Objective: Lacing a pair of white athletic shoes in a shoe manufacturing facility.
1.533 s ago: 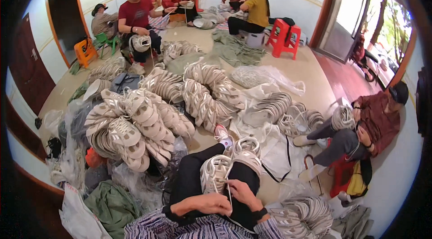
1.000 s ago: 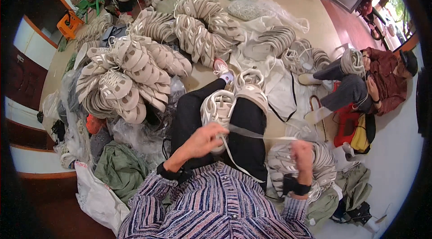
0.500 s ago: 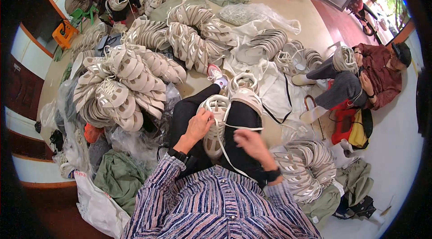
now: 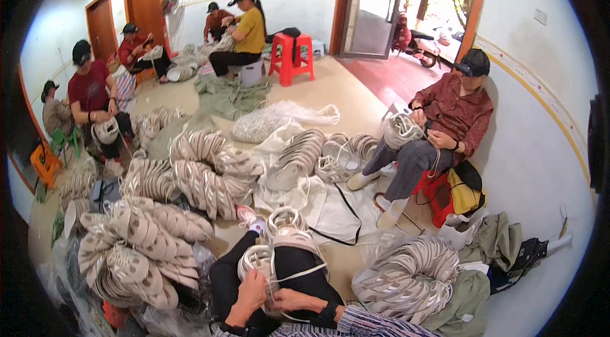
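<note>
A beige shoe upper (image 4: 255, 257) rests on my lap between my black-trousered legs, with a pale shoelace (image 4: 306, 273) looping from it over my right thigh. My left hand (image 4: 251, 296) is closed on the upper's lacing edge, fingertips pressed together. Beside it, low on the upper, my right hand (image 4: 297, 300) is closed in a pinch on the shoelace, its fingertips partly hidden. A second laced upper (image 4: 285, 218) lies by my right knee, with another beige piece (image 4: 296, 239) over that knee.
Heaped uppers (image 4: 136, 254) stand at my left, a coiled stack (image 4: 406, 276) at my right, more stacks (image 4: 206, 172) ahead. A co-worker (image 4: 454, 114) sits at the right wall, lacing. A red stool (image 4: 291, 57) stands near the doorway. Other people sit at the back left.
My view has tilted up, bringing the far room in and my lap lower. My right hand has come in from the right to the upper, close beside my left hand, which stays on it.
</note>
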A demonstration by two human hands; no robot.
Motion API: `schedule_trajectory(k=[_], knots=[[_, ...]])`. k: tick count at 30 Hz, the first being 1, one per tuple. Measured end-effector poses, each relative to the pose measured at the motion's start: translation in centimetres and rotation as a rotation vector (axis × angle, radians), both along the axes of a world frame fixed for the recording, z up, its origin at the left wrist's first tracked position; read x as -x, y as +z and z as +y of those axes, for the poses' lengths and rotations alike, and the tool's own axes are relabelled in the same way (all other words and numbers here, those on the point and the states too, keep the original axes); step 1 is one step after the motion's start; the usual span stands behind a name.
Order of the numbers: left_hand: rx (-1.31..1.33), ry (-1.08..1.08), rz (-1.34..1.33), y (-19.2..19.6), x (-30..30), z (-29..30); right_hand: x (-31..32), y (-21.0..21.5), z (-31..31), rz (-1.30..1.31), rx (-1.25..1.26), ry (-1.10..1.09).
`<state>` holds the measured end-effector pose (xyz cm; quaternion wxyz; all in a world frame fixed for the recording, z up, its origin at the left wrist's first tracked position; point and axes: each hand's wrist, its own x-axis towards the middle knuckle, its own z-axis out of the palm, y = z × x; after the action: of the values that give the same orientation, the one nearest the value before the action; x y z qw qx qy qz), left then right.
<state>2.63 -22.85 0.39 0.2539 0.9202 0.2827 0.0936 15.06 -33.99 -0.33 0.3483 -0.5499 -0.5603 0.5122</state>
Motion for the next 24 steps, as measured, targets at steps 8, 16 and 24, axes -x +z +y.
schedule_trajectory(k=[8,16,24], knots=[[0.161,0.082,0.087,0.0,-0.7,-0.7,-10.3,6.4,-1.6,0.748,-0.125,-0.172],[-0.042,-0.029,0.062,2.7,-1.4,-5.4,-10.6,3.6,4.5,0.319,-0.005,-0.383],[0.074,-0.119,0.026,4.7,-0.7,-6.6,0.8,-9.4,8.7,-0.397,-0.101,-0.26]])
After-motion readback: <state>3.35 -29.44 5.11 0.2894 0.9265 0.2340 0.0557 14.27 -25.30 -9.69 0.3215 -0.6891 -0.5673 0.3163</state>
